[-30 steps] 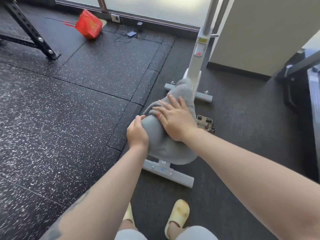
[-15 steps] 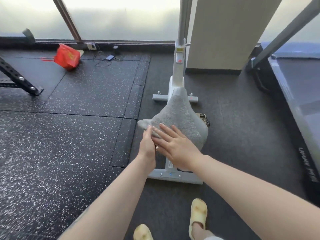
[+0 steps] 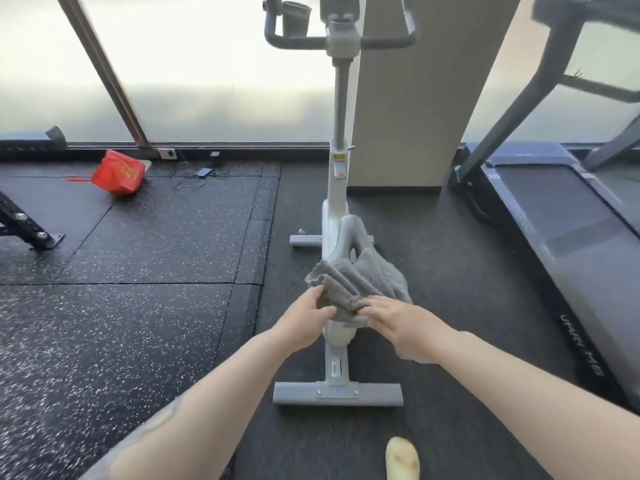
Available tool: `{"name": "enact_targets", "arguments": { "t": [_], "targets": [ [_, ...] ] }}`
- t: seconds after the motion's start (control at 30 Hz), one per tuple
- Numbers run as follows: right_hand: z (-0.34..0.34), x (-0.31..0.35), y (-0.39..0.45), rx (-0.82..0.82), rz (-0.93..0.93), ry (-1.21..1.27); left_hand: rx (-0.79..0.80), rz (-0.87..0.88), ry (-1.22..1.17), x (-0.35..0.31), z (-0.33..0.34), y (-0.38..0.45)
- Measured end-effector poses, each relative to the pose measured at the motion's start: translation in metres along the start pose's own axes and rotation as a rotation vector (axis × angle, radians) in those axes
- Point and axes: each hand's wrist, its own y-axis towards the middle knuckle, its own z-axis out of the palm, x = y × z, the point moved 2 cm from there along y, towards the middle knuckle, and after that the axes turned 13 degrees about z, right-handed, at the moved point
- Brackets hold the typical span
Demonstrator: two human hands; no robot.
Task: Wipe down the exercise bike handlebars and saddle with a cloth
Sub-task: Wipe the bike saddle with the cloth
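A white and grey exercise bike (image 3: 335, 209) stands on the dark floor in front of me. Its grey handlebars (image 3: 341, 38) show at the top of the view. A grey cloth (image 3: 353, 282) is bunched over the rear of the grey saddle (image 3: 350, 233), whose nose is bare. My left hand (image 3: 306, 317) pinches the cloth's left side. My right hand (image 3: 398, 322) grips the near bunched part of the cloth.
A treadmill (image 3: 571, 237) runs along the right side. A beige pillar (image 3: 415, 98) stands behind the bike. On the left floor lie a red bag (image 3: 119, 173), cables with a phone (image 3: 204, 172) and a black rack leg (image 3: 27, 226). My yellow slipper (image 3: 401, 459) is below.
My view has lifted, so the handlebars now show. The cloth, spread flat over the saddle before, is now gathered into folds between both hands, and the saddle's nose is uncovered.
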Motion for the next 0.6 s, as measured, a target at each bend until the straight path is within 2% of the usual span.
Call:
{"name": "enact_targets", "arguments": {
  "t": [0.1,0.23,0.37,0.6],
  "targets": [
    [-0.031,0.022,0.010,0.199,0.142,-0.058,0.224,-0.023,0.314,-0.016,-0.024,0.003],
    [-0.071,0.058,0.018,0.264,0.181,-0.194,0.444,-0.012,0.564,-0.038,-0.057,0.012],
    [-0.100,0.080,0.029,0.233,0.226,-0.233,0.469,-0.028,0.670,-0.056,-0.082,0.027],
    [-0.147,0.092,0.070,0.019,0.222,-0.254,0.405,0.006,0.790,-0.086,-0.126,0.064]
  ]
}}
